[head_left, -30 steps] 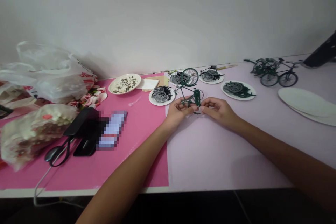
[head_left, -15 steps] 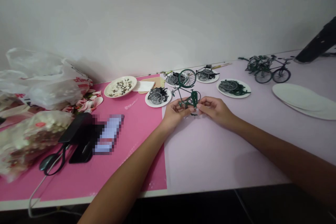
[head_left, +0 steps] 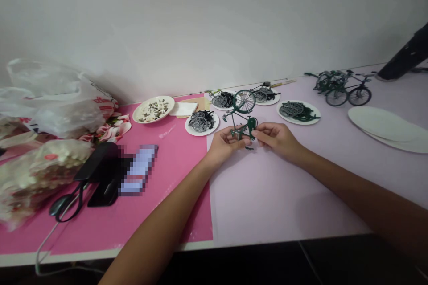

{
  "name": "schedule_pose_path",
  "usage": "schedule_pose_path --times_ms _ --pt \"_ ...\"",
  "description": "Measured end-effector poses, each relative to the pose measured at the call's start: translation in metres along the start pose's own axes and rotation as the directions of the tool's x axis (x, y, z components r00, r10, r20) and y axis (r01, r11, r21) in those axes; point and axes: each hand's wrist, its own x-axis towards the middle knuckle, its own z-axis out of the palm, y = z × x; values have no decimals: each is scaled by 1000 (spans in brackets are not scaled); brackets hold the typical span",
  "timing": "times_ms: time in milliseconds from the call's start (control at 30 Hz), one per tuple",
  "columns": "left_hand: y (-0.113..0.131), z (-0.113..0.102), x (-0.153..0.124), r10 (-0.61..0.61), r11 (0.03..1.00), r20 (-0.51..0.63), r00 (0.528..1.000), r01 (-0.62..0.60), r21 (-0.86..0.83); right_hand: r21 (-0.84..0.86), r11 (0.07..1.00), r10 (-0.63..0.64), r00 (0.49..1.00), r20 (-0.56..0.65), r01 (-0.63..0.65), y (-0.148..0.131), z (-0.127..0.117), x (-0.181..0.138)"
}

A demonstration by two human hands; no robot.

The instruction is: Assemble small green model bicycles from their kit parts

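Left hand (head_left: 223, 148): fingers curled inward, thumb laid across, closed on the lower part of a green model bicycle (head_left: 252, 127). Right hand (head_left: 279, 139): thumb and fingertips pinched together on the right-hand edge of the same model; the exact point of grip is too small to tell.

Change from 0.5 s earlier: the model has shifted slightly to the right and turned a little, so that its upper wheel (head_left: 244, 101) stands clearer of the dark parts on the plate behind. Both hands keep the same hold. The surrounding plates remain in place.

Position: the model is held between the 2 hands, above the lilac surface (head_left: 254, 205). Its upper wheel rises above the fingers; its lower part lies at the thumb tips. 1 small dark piece (head_left: 249, 148) shows just below the thumbs; whether it joins the model cannot be told.

Surroundings: 4 white plates (head_left: 201, 133) bearing bicycle parts lie beyond the hands. Assembled bicycles (head_left: 359, 96) stand farther right, near the wall.

Markings: red print (head_left: 103, 101) on the plastic bag (head_left: 63, 107) is illegible. The pixelated panel (head_left: 140, 169) shows a red band and cannot be read.
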Motion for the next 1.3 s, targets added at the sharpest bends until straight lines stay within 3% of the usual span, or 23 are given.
schedule_pose_path --times_ms 533,1300 --pt "0 -1 0 -40 999 1 999 40 -28 -12 999 48 998 -39 -48 -1 -2 -2" --pt "0 -3 2 -53 998 -7 999 53 -43 -20 1000 22 999 -37 -23 -3 0 -5"
